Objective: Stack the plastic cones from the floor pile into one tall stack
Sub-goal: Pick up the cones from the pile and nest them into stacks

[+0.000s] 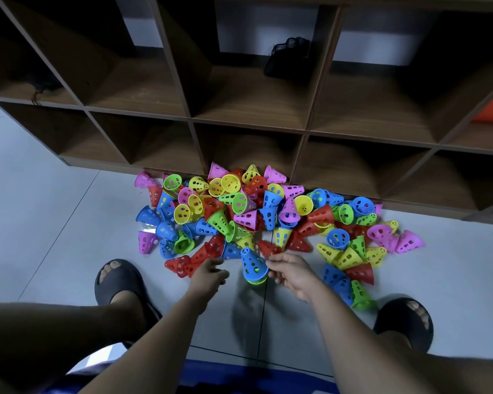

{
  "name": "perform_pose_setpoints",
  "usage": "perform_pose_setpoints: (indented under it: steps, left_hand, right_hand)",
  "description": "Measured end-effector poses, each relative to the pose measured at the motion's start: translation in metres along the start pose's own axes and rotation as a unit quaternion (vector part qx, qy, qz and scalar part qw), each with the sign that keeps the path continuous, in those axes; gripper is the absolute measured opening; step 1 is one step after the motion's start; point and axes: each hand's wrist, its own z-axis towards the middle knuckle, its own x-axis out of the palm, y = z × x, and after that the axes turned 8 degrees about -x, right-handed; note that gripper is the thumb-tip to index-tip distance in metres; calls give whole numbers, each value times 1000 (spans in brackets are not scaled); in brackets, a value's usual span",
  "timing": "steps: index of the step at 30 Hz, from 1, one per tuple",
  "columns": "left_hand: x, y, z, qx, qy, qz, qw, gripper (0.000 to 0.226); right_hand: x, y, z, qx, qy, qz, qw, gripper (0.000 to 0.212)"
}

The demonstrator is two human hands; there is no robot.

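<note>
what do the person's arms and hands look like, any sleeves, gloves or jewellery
The left forearm and right forearm are bare down to the frame edge, with no sleeves showing. The left hand and right hand wear no gloves, and no watch, bracelet or ring is visible.

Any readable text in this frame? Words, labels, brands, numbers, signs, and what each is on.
None: no text can be read anywhere in this view.
The plastic cones, the wooden shelf unit, the black sandals and the mesh bag show no lettering, label or number.
</note>
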Motion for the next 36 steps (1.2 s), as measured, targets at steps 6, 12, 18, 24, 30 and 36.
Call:
perform_pose_setpoints:
  steps: [6,12,18,24,30,36]
  left_hand:
    - [-30,24,21,-76,-35,-130,988,40]
    - [-28,30,35,-124,-7,-199,972,52]
    - [-30,34,44,-149,-14,-259,954,60]
    - [-34,31,42,-170,-55,-311,934,22]
    - [-40,37,41,-161,-71,-251,952,14]
    - [-23,12,25,-96,9,-205,974,11]
  right_hand:
    - [0,-11,19,15,-6,-34,999,20]
    - [-3,-18,43,26,-59,-51,997,15]
    - [0,-26,66,-10,-96,-84,992,32]
    - [10,-27,76,-17,-69,-131,989,46]
    - [10,-27,77,-24,-137,-120,983,26]
    - [1,-10,59,-30,-215,-38,976,9]
